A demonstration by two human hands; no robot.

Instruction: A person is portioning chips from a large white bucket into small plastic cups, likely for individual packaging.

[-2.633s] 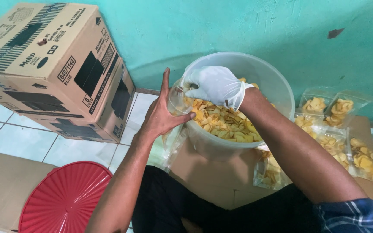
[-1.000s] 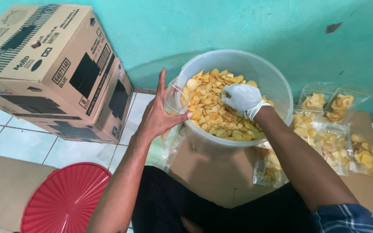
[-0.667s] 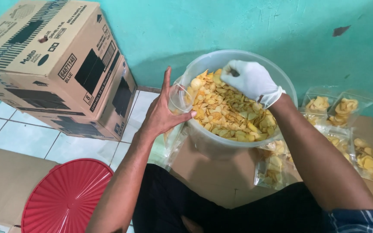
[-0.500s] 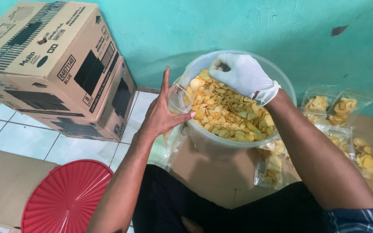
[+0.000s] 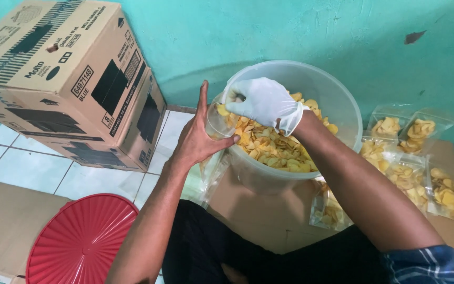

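Hands first: I see my left hand (image 5: 198, 139) gripping a clear plastic bag (image 5: 219, 122) at the 9 o'clock rim of the tub (image 5: 337, 100), while my gloved right hand (image 5: 261, 102), closed on yellow chips (image 5: 274, 150), feeds its mouth. Filled packets (image 5: 421, 163) lie at 3 o'clock, a red lid (image 5: 80, 242) at 7, a cardboard box (image 5: 69, 79) at 10.

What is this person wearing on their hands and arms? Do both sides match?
They differ. The right hand wears a thin white disposable glove, loosely bunched at the wrist, and a blue plaid sleeve covers the upper arm. The left hand is ungloved, and no sleeve shows on that arm.
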